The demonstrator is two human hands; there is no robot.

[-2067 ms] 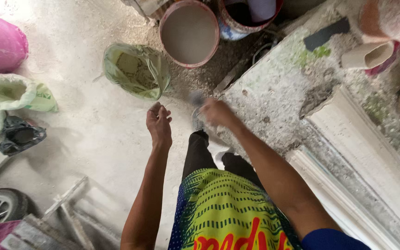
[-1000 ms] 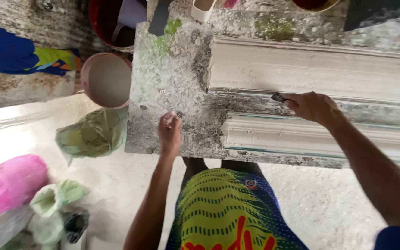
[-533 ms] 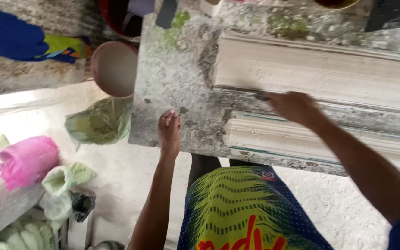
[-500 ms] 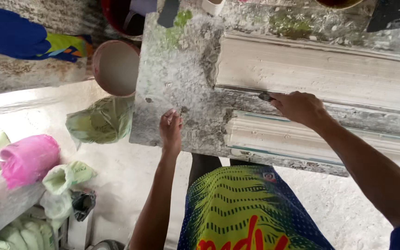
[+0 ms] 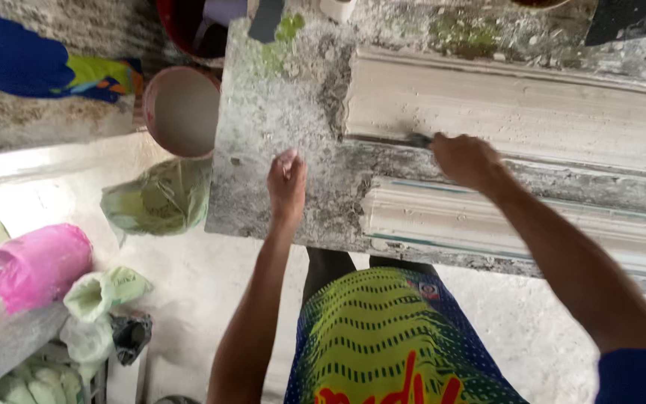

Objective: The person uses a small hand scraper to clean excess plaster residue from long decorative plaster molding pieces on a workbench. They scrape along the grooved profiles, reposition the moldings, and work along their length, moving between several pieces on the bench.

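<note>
Gripping tool [image 5: 415, 140], right hand [image 5: 466, 160] fisted.

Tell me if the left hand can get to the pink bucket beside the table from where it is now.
Probably yes. The left hand rests flat on the table near its edge, and the pink bucket stands just past that edge with nothing between them.

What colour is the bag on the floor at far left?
Pink bag, seen in the head view.

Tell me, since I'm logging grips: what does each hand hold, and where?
The right hand grips a dark tool by its handle end. The left hand holds nothing.
</note>
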